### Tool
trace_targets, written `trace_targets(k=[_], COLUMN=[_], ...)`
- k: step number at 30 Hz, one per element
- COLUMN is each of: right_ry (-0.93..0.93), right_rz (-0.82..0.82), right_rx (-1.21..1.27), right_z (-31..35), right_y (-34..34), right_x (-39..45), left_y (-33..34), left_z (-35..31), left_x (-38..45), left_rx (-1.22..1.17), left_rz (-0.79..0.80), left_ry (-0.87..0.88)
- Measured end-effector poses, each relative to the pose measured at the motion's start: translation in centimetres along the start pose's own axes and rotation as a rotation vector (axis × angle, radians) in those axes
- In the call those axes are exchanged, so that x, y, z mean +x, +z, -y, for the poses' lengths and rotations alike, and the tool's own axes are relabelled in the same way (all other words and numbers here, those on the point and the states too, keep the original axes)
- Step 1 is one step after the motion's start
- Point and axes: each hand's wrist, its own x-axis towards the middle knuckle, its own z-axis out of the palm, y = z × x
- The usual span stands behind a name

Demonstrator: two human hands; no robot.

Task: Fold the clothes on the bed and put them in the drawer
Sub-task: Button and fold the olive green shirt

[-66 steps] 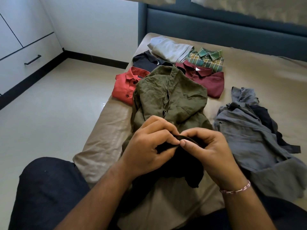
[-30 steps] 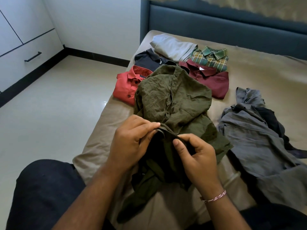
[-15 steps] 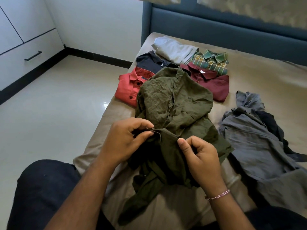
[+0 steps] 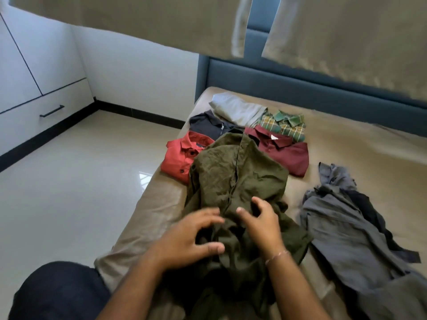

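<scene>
Nearest, the left hand (image 4: 187,239) and the right hand (image 4: 261,224) lie spread on the lower part of the olive shirt (image 4: 233,181), fingers loosely splayed and gripping nothing, thumbs toward each other with a bunched ridge of cloth between them. Half a second ago both hands pinched the shirt's hem; that pinch is gone. The olive fabric is thin, heavily creased cotton, its button placket running straight away from the hands, its tail rumpled under the wrists on the smooth tan bed (image 4: 143,204). Right of the right hand sprawls a limp grey garment (image 4: 342,232), unfolded. Beyond the fingertips sit flat folded shirts: a red shirt (image 4: 179,155), a maroon shirt (image 4: 286,153), a plaid shirt (image 4: 284,125). Far left, the white drawer (image 4: 46,112) is closed.
</scene>
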Motion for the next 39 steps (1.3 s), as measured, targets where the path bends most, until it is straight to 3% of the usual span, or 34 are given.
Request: trace_targets(k=[2,4,6,8,10,12,13,14,17,19,20,23,24,26,28,31,32,35,39], right_ry=[-0.200,-0.471,-0.679,-0.853,-0.955,-0.947,-0.934,-0.914,-0.713,-0.466,-0.356,-0.169,-0.115,-0.167,-0.340,-0.586,-0.628,-0.673,-0.486], right_rz=[-0.147,-0.212,-0.115,0.044,0.239,0.383,0.370,0.279,-0.210,-0.429,-0.455,-0.261,-0.170,-0.098,-0.126,-0.069,-0.014,-0.002,0.050], right_rx=[-0.336,-0.553,-0.618,-0.625,-0.630,-0.575,-0.483,-0.347,0.047,0.089,0.028,-0.362,-0.456,-0.492,-0.370,-0.203,-0.176,-0.303,-0.695], right_z=[0.1,0.1,0.4,0.8,1.3,1.6,1.7,1.9,2.6,3.2,3.3,3.9,4.4,5.7,6.4,8.0,8.2,8.0,7.1], right_y=[1.4,2.5,3.3,4.3,4.8,4.7,4.7,4.5,3.2,2.1,1.6,0.7,0.7,1.0,1.7,3.1,3.5,3.2,1.5], right_x=[-2.4,-5.0,-7.0,-8.5,-9.3,-9.5,-9.5,-9.3,-7.3,-4.5,-3.0,0.8,1.3,1.2,-0.2,-3.6,-4.7,-5.9,-5.9], left_y=[0.2,0.0,-0.6,-1.4,-1.2,-0.3,0.0,0.0,-1.2,-2.0,-2.3,-2.4,-2.4,-2.5,-2.9,-3.1,-2.7,-2.2,-3.7], left_z=[0.1,-0.3,-1.0,-1.1,-0.5,0.7,1.0,1.3,2.0,2.0,1.9,2.0,2.0,1.0,0.6,-0.2,-0.1,0.4,0.5], left_x=[-0.1,0.0,0.6,1.2,1.4,1.2,1.1,0.8,0.5,0.2,-0.1,-0.5,-0.7,-1.1,-1.1,-0.4,-0.2,-0.4,-1.1], left_rx=[-0.084,-0.216,-0.419,-0.556,-0.396,-0.148,-0.094,-0.107,-0.367,-0.619,-0.733,-0.737,-0.615,-0.277,-0.124,0.037,0.114,-0.009,-0.301], left_rz=[0.040,-0.312,-0.622,-0.570,-0.448,-0.494,-0.554,-0.622,-0.824,-0.951,-1.004,-1.074,-1.085,-1.104,-0.929,-0.571,-0.576,-0.766,-0.948], left_ry=[0.008,0.017,-0.016,-0.090,-0.222,-0.287,-0.311,-0.336,-0.464,-0.544,-0.596,-0.711,-0.710,-0.536,-0.242,-0.004,0.033,0.025,-0.214])
